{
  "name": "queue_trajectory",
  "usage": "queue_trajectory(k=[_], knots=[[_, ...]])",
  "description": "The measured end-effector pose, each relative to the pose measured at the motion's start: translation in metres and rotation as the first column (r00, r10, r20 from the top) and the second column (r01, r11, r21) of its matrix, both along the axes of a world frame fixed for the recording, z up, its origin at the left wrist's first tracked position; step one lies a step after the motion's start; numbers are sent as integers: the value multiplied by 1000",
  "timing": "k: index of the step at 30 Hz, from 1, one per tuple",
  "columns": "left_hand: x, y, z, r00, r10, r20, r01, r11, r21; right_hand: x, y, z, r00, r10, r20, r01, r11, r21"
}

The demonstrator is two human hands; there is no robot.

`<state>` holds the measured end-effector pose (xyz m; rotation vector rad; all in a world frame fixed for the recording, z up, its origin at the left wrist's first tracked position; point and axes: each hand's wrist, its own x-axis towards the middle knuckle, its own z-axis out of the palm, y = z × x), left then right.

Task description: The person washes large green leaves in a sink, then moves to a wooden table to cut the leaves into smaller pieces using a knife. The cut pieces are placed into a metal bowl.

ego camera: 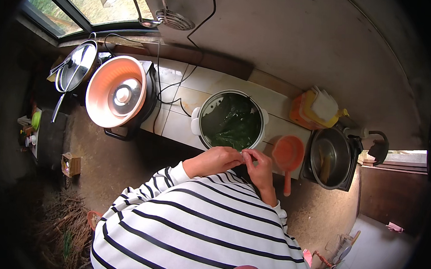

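Observation:
A white round pot (195, 126) with two side handles stands on the tiled counter before me, and dark green leaves (234, 121) line its inside. My left hand (219, 160) and my right hand (258, 166) meet just in front of the pot's near rim. Fingertips and thumbs are pinched close together; whether something small is between them is too small to tell. To the right of the pot lies an orange plastic dipper (288, 153), its handle over the counter's near edge.
An orange basin (93, 99) with a metal lid inside stands at left, beside a lidded pan (76, 68). A black cable (173, 102) crosses the tiled counter (172, 126). At right are a yellow-orange container (301, 109) and a metal sink basin (337, 155).

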<state>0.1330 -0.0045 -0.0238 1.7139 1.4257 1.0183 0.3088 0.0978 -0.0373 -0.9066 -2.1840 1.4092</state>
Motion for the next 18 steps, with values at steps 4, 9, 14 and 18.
queue_trajectory(k=[4, 9, 14, 18], knots=[[4, -1, 1, 997, -44, -55, 45, 999, 16, -4, 4, 7, 999, 42, -19, -40, 995, 92], [15, -2, 4, 996, -43, -73, 43, 999, -8, 1, -4, 7, 995, 37, -93, -30, 997, 77], [31, -9, -4, 998, -35, -44, 32, 997, -77, 14, -2, 3, 995, 82, -48, -78, 994, 75], [35, -22, -24, 1000, 18, -2, -18, 1000, -15, 13, -10, 2, 992, 128, -2, -127, 986, 112]])
